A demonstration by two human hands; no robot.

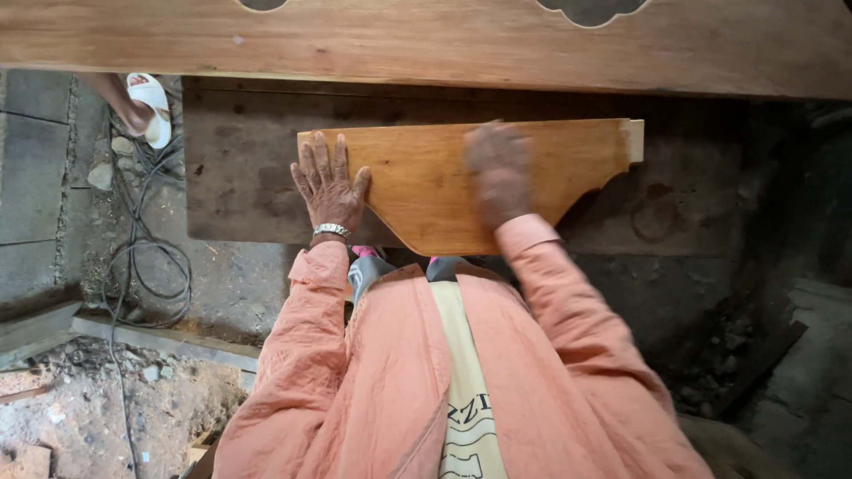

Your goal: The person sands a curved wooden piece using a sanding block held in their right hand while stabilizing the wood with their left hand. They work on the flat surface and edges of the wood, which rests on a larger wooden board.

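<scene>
The shaped wooden board (444, 182) lies flat in the middle of the frame, on a dark slab (240, 191) below a long plank (426, 40) that runs across the top. The left hand (330, 186) rests on the board's left end, palm down, fingers spread, grasping nothing. The right hand (500, 173) sits on the board's middle, blurred; I cannot tell whether it holds anything. A sandalled foot (146, 106) shows at upper left, above black cables (142, 257).
</scene>
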